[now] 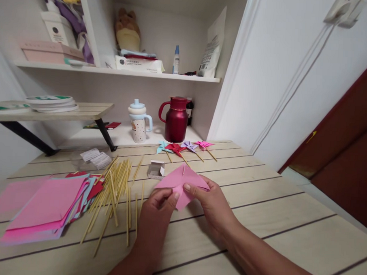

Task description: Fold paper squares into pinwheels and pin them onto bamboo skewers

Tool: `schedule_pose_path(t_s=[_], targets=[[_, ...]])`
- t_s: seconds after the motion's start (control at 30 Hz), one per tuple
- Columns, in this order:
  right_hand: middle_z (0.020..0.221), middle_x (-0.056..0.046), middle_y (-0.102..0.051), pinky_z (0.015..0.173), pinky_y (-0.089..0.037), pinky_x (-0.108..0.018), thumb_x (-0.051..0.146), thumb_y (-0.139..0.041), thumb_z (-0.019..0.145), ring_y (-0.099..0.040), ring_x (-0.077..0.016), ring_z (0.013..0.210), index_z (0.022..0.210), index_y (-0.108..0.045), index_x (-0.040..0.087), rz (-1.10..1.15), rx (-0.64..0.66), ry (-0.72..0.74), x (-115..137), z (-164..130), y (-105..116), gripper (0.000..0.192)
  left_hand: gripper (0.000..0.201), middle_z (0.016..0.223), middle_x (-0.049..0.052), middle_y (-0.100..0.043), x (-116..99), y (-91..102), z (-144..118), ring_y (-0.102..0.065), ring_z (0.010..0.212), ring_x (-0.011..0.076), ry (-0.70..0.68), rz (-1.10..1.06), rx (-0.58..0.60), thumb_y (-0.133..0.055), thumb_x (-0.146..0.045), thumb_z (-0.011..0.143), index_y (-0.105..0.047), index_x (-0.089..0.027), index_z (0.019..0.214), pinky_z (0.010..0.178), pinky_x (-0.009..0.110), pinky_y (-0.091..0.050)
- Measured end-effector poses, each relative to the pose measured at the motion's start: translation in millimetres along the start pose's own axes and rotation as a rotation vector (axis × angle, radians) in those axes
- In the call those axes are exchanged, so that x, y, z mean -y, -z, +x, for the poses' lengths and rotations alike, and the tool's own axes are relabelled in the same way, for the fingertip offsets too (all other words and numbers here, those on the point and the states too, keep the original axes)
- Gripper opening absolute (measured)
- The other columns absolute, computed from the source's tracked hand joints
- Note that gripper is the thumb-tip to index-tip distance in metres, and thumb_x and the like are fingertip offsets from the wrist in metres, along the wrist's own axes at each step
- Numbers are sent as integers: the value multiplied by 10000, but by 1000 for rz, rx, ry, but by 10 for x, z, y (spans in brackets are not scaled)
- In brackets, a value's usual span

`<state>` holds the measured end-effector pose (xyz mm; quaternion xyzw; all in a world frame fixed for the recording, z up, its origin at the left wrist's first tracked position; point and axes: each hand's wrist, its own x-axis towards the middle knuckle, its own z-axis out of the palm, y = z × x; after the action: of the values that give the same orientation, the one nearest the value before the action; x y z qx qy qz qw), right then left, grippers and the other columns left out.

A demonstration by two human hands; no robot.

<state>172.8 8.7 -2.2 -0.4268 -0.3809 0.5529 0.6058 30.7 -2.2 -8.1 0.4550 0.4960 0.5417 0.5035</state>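
Nearest the camera, two bare forearms reach up over the plank table (289,223). The left hand (158,205) has its fingers curled together, thumb and fingertips pinched on the lower left edge of a pink paper (181,184), a folded square held just above the boards. The right hand (212,203) meets it from the other side, thumb pressed on top of the sheet and the fingers tucked beneath, so both hands are clamped on the same piece. Well to the left of the left fingers lies a fanned stack (43,206) of pink, red and blue sheets, and between that stack and the fingers a loose scatter of sticks (116,191) lies across the boards. Just beyond the fingertips, touching nothing, sits a small open box (157,170). Farther past the fingers, four pinwheels (186,147) lie in a row, teal, red, lilac and pink. Behind them stand a lidded cup (139,121) and, to its right, a red jug (176,119).
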Motion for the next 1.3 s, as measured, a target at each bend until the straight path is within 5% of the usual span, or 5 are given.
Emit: schedule_pose_path(t_s=[0.17, 0.43, 0.8, 1.1, 1.3], targets=[[826, -54, -723, 707, -442, -290, 295, -872, 640, -588, -165, 731, 923, -736, 139, 57, 11, -4, -10, 9, 11, 351, 344, 1102, 83, -734, -102, -20, -48, -646, 1011, 259, 37, -163, 44, -776, -409, 719, -766, -199, 992, 889, 324, -468], [782, -43, -708, 660, -457, -281, 287, -885, 632, -593, -153, 681, 908, -720, 126, 106, 71, -54, 1, -28, -31, 360, 292, 802, 45, -763, -83, -18, -55, -654, 773, 204, 105, -157, 119, -784, -414, 717, -792, -171, 880, 775, 295, -481], [788, -51, -709, 664, -445, -280, 289, -882, 622, -583, -160, 691, 877, -721, 119, 85, 77, -30, 14, -40, -52, 347, 427, 852, 93, -764, -64, -54, -60, -671, 797, 229, 126, -359, 154, -764, -469, 739, -769, -142, 1015, 821, 359, -484], [750, -34, -713, 656, -445, -285, 305, -894, 597, -590, -166, 662, 876, -725, 140, 60, 76, -69, 10, -73, -83, 366, 302, 785, 55, -745, -26, -5, -27, -624, 714, 176, 123, -221, 79, -784, -406, 724, -781, -149, 884, 705, 290, -455], [802, -34, -689, 678, -426, -282, 356, -814, 732, -564, -158, 697, 935, -706, 148, 74, 152, -60, -29, -64, -60, 311, 303, 779, 46, -719, 76, 29, 34, -588, 707, 157, 131, -267, 44, -777, -425, 729, -766, -149, 854, 705, 282, -438]])
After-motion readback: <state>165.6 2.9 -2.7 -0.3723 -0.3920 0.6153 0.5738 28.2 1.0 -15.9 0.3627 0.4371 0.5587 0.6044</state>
